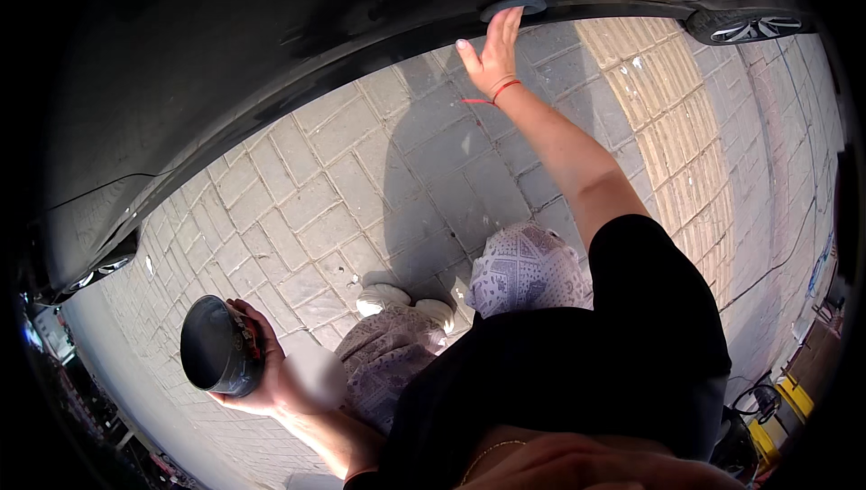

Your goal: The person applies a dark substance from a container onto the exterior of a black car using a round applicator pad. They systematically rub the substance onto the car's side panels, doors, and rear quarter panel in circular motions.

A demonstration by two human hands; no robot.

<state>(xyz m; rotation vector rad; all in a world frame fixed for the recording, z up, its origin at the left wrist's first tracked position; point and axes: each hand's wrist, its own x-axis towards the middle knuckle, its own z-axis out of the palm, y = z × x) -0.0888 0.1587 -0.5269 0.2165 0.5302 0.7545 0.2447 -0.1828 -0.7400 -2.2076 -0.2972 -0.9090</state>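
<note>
In my left hand (270, 368), at the lower left, is a black round tub (245, 358) with coloured print on its side. The tub is tilted, its dark round mouth or end facing left; I cannot tell what is inside. My right hand (497, 54) reaches far forward, a red string around its wrist. Its fingers lie on a round grey-blue pad (517, 6) held against the lower side of a black car (304, 10), thumb spread away. The pad's face towards the car is hidden.
Car wheels (761, 29) show at the right and far left. Underfoot is grey brick paving (325, 165) with a yellowish ribbed tactile strip (676, 131). White shoes (382, 297) and patterned trousers are below me. Black and yellow objects (764, 443) stand at the lower right.
</note>
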